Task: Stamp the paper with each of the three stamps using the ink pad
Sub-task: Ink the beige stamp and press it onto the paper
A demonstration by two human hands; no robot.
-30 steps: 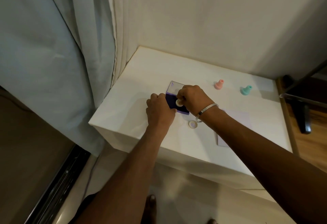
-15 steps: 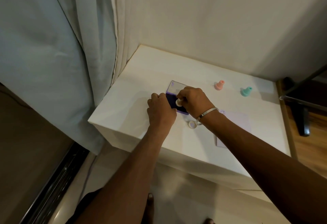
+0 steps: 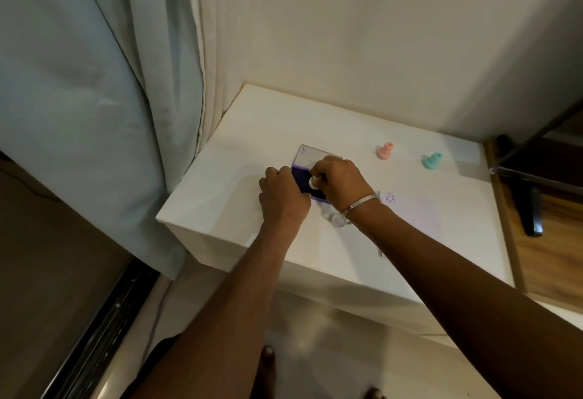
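Note:
A purple ink pad (image 3: 300,179) lies open on the white table (image 3: 239,152), its clear lid (image 3: 310,156) folded back behind it. My right hand (image 3: 339,182) grips a white stamp (image 3: 314,181) and presses it down on the pad. My left hand (image 3: 282,198) rests closed against the pad's left edge, steadying it. A pale paper (image 3: 416,212) lies to the right and carries one purple smiley print (image 3: 390,198). A pink stamp (image 3: 385,151) and a teal stamp (image 3: 431,160) stand upright at the back right.
A small clear cap (image 3: 337,219) lies on the table under my right wrist. A curtain (image 3: 94,83) hangs to the left and a wall stands behind. A dark chair leg (image 3: 531,209) on wooden floor is beyond the table's right edge.
Both hands stay on the ink pad with the white stamp pressed on it. Only my head has shifted slightly.

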